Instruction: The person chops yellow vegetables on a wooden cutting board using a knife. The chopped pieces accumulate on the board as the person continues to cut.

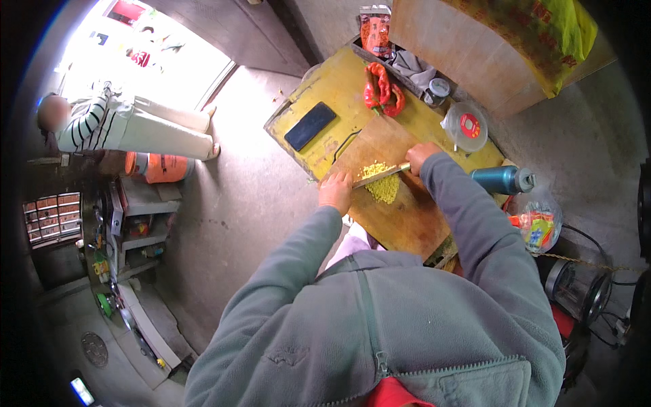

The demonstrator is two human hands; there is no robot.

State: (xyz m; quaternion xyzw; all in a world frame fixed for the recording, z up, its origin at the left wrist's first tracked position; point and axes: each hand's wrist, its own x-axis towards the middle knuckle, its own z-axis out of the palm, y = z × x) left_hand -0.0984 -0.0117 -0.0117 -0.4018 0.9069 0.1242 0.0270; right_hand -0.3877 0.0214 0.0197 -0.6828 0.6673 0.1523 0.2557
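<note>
A kitchen knife [380, 176] lies across a wooden cutting board [402, 219], its blade seen edge-on. My right hand [423, 156] is closed around the handle. At the blade's far end, my left hand [335, 192] holds the tip from above, with its fingertips hidden from view. Finely chopped yellow food [384, 189] is spread on the board on both sides of the blade. The bits on the far side look coarser and looser. Several red peppers [377, 86] lie just beyond the board on a worn yellow table [330, 84].
A black smartphone [310, 126] lies on the table's left part. Along the right stand a lidded jar [437, 91], a round clear plastic container [465, 127] and a blue metal bottle [501, 180]. A person [127, 124] stands by the bright doorway, near an orange-and-grey cylinder [163, 167].
</note>
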